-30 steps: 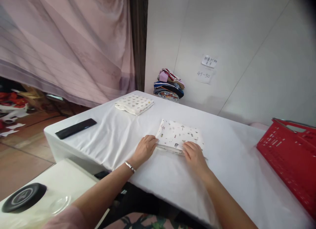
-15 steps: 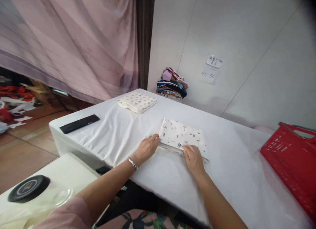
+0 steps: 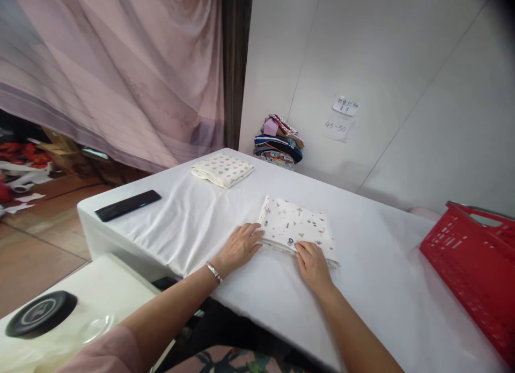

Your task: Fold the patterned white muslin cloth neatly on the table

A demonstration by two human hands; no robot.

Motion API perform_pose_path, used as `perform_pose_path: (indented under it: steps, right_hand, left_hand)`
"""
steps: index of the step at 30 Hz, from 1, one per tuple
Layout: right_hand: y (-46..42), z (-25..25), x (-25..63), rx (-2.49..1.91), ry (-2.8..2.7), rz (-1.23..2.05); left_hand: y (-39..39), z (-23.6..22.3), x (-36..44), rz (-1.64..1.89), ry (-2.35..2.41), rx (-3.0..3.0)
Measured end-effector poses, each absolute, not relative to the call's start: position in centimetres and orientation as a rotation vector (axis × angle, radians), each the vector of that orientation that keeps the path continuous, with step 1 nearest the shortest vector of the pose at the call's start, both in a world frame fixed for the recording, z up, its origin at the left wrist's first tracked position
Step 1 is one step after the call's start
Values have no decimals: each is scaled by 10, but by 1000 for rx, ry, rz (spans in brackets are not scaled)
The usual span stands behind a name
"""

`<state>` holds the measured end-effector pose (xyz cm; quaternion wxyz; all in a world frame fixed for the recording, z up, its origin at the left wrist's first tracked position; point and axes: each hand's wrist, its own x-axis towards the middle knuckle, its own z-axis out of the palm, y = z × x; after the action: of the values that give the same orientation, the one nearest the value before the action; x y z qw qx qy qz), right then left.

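Observation:
A white folded cloth (image 3: pixel 300 222) with small printed figures lies flat on the white-covered table in front of me. At its near left corner rests my left hand (image 3: pixel 240 245), fingers stretched out and the tips touching the edge. My right hand (image 3: pixel 314 263) has its fingers bent over the near edge, thumb below, pinching the cloth's layers. Farther back to the left sits a second folded cloth (image 3: pixel 223 170), white with rows of small coloured motifs, apart from both hands.
A black phone-like slab (image 3: pixel 127 205) lies at the table's left end. On the right stands a red plastic basket (image 3: pixel 470 271). A pile of folded fabrics (image 3: pixel 279 142) is by the wall beyond the far edge. A round black object (image 3: pixel 42 313) sits on a cream surface at lower left.
My left hand has loosened from a pinch at the cloth's left corner, its fingers now extended. The right hand has shifted slightly left along the near edge.

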<state>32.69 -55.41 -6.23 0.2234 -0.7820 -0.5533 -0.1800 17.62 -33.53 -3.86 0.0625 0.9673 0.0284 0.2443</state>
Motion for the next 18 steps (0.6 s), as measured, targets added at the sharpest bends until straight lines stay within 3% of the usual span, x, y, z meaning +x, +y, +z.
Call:
perform_pose_path:
  steps: [18]
  right_hand:
    - [-600,-77,334,-2337,-1571,-530]
  left_hand:
    - [-353,-25,215,795,34,2880]
